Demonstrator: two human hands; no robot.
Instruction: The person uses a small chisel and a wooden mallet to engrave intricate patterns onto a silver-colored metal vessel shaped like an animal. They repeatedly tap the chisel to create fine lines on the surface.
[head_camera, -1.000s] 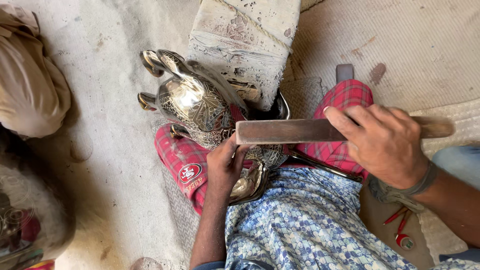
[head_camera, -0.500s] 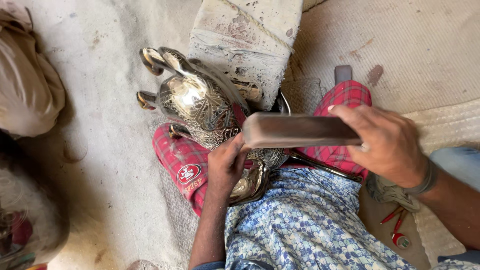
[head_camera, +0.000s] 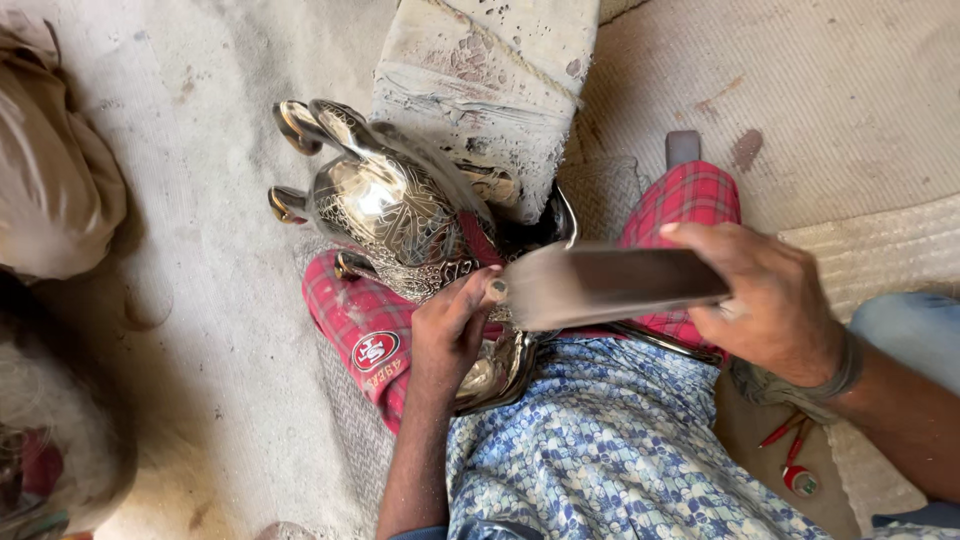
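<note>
Floor (head_camera: 200, 200): pale, dusty, rough.
Woven mat (head_camera: 820, 90): at 2 o'clock, stained.
Block (head_camera: 490, 80): at 12 o'clock, pitted grey-white.
Cloth bundle (head_camera: 50, 170): at 9 o'clock, tan.
</note>
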